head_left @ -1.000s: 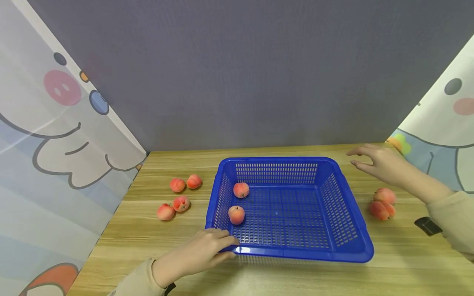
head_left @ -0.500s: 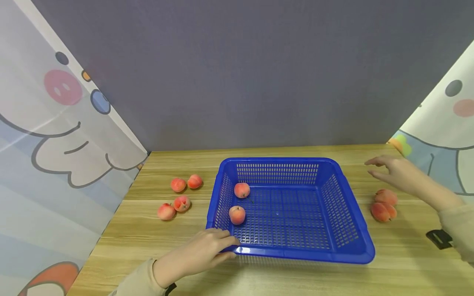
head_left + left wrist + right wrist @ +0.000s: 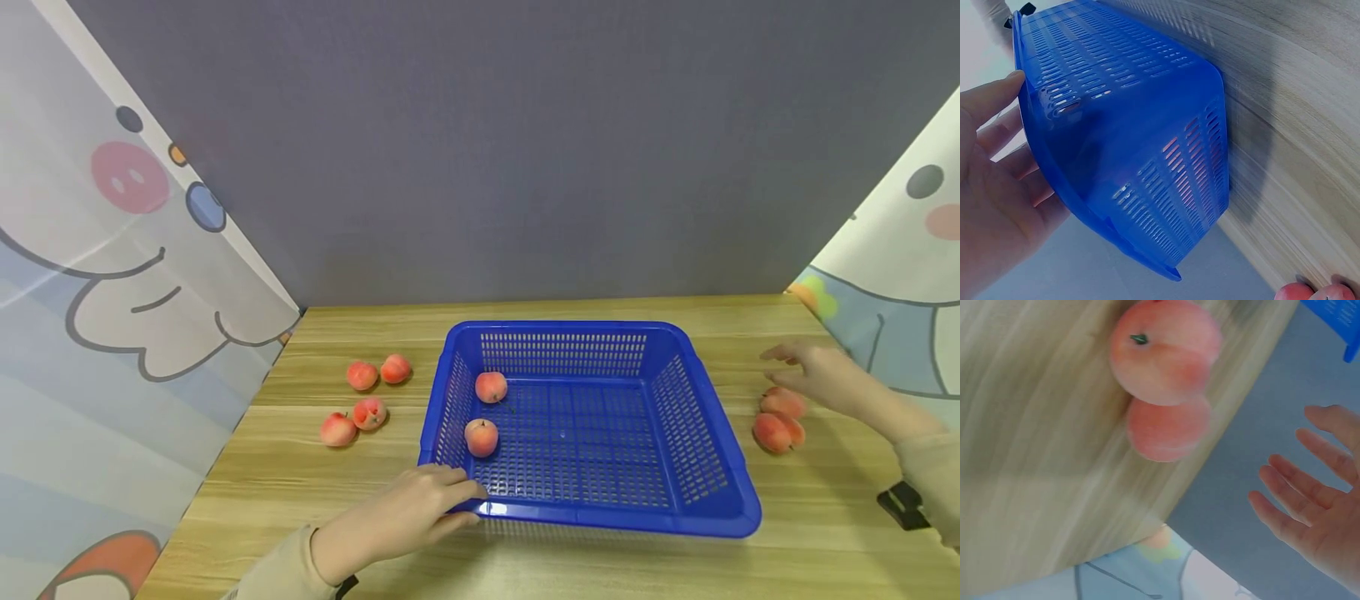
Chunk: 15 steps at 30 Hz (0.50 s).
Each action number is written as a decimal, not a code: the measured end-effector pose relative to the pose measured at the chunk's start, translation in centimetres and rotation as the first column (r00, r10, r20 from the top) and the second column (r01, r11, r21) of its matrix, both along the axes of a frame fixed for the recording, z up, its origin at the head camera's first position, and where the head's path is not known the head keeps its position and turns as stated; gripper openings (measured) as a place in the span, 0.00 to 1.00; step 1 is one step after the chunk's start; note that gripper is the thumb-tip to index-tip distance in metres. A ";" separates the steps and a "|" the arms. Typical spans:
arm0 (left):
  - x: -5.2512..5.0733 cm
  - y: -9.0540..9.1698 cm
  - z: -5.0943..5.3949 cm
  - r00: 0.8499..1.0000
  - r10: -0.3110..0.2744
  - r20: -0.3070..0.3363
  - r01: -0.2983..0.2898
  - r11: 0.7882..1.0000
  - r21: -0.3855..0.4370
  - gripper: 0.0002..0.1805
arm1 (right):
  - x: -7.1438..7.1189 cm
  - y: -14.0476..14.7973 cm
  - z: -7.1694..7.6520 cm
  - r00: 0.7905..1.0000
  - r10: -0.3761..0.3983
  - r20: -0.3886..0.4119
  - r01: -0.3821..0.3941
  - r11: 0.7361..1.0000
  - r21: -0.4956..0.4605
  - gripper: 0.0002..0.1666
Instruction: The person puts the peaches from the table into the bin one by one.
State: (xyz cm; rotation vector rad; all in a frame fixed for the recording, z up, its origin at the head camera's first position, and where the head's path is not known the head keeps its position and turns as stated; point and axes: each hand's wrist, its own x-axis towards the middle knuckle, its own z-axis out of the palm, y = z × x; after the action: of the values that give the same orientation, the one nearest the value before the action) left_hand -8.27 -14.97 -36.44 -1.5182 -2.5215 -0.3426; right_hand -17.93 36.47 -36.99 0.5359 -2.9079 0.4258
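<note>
My left hand (image 3: 420, 510) grips the near-left rim of a blue perforated basket (image 3: 600, 518); in the left wrist view the thumb and fingers (image 3: 1013, 140) lie on either side of that rim. Two peaches, one (image 3: 491, 387) behind the other (image 3: 481, 437), sit at the left inside the basket. On the right, my right hand (image 3: 832, 379) hovers empty with fingers spread, just beside and above a peach (image 3: 783, 402) that touches another (image 3: 777, 433) on the table. The right wrist view shows both peaches (image 3: 1163, 353) apart from the hand (image 3: 1319, 500).
Several peaches (image 3: 362, 376) lie on the wooden table (image 3: 300, 492) left of the basket. A grey wall (image 3: 540, 150) stands along the back, and cartoon-print sheets (image 3: 67, 350) flank both sides.
My right hand has moved right and down from beside the basket's back-right corner towards the right-hand peaches. My left hand keeps its grip on the rim.
</note>
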 end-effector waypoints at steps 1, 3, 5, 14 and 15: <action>0.0 0.0 0.0 1.000 0.000 -0.001 0.000 1.000 0.000 0.09 | 0.0 0.1 -0.2 1.000 -0.006 0.009 0.005 1.000 0.003 0.15; 0.0 0.0 0.0 1.000 0.001 -0.001 -0.001 1.000 -0.001 0.09 | 0.0 0.3 -0.5 0.999 -0.018 0.037 0.018 1.000 0.003 0.15; 0.0 0.0 0.0 1.000 0.000 0.002 0.000 1.000 -0.001 0.09 | 0.1 0.4 -0.8 0.998 -0.024 0.059 0.024 1.000 0.002 0.16; 0.0 0.0 -0.1 1.000 0.002 0.007 -0.002 1.000 -0.005 0.09 | 0.1 1.1 -1.8 0.997 -0.023 0.077 0.023 1.000 0.003 0.16; 0.0 0.0 -0.1 1.000 0.002 0.008 -0.002 1.000 -0.006 0.09 | 0.1 1.1 -1.9 0.996 -0.026 0.080 0.025 1.000 0.003 0.16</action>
State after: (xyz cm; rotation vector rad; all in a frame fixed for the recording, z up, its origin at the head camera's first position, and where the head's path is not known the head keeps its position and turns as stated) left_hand -8.28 -15.00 -36.51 -1.5189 -2.5320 -0.3417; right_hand -17.79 37.55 -38.90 0.4926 -2.9889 0.4510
